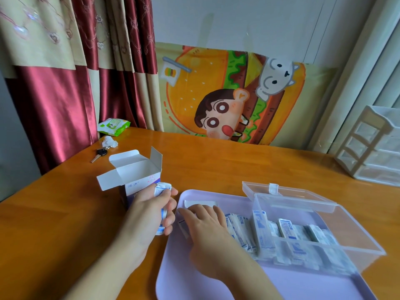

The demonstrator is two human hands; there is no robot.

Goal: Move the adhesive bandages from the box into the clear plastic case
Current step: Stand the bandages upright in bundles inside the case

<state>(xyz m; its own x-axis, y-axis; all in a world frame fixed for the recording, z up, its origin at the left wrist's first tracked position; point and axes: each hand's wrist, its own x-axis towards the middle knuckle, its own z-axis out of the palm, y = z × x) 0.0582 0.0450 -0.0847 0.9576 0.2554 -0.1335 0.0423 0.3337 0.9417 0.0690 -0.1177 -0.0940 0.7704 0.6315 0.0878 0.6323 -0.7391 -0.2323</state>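
An open white and purple bandage box (134, 176) stands on the wooden table, its flaps up. In front of it my left hand (149, 213) grips a small stack of wrapped bandages (161, 189). My right hand (201, 226) lies on the lilac tray (184, 278) with fingers spread flat over loose bandages. A pile of bandages (240, 228) lies just right of that hand. The clear plastic case (313, 234) stands open on the tray, lid tipped back, with several wrapped bandages upright inside.
A white plastic drawer unit (372, 148) stands at the right rear. Keys (99, 154), a crumpled tissue (110, 142) and a green wipes pack (113, 126) lie at the far left by the curtain. A cartoon cloth hangs on the wall behind.
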